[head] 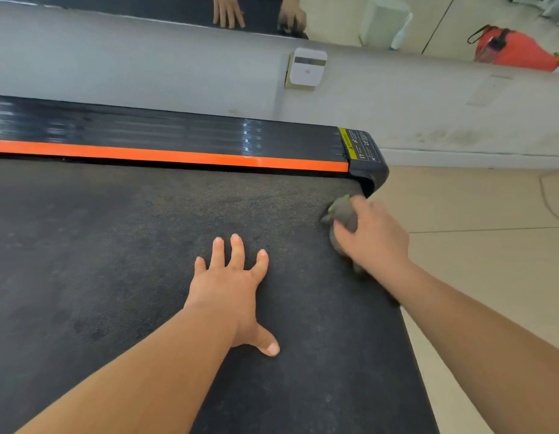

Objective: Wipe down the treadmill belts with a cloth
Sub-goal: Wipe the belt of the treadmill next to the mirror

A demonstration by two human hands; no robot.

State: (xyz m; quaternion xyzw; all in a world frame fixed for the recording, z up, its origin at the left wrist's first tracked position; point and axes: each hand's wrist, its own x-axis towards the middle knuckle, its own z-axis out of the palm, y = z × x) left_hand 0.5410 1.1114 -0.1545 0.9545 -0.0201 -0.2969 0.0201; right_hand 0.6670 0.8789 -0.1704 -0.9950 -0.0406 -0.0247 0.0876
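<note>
Right hand is curled round a bunched grey cloth, pressing it onto the treadmill belt at the far right corner, just beside the black end cap. Left hand lies flat on the belt near the centre, fingers spread and straight, holding nothing, apart from the cloth; looks like a brace. Orange-striped side rail runs along the far edge, with a yellow warning label at its right end. Tiled floor is to the right, and a grey wall behind carries a white wall unit.

Step in hand, as I judge it: wiping the belt's far right corner. To do it well:
- Spread the cloth flatter under the palm rather than balled, so more of it meets the textured surface.
- Use steady downward pressure and overlapping strokes from the rail side toward the near edge.
- Work the seam where the belt meets the end cap, since dust likely sits there.
- Press with the left hand so the belt does not slip under the strokes, and lift it before wiping that patch.

The belt looks dull and blotchy across the middle and left, so most of it seems left to cover
</note>
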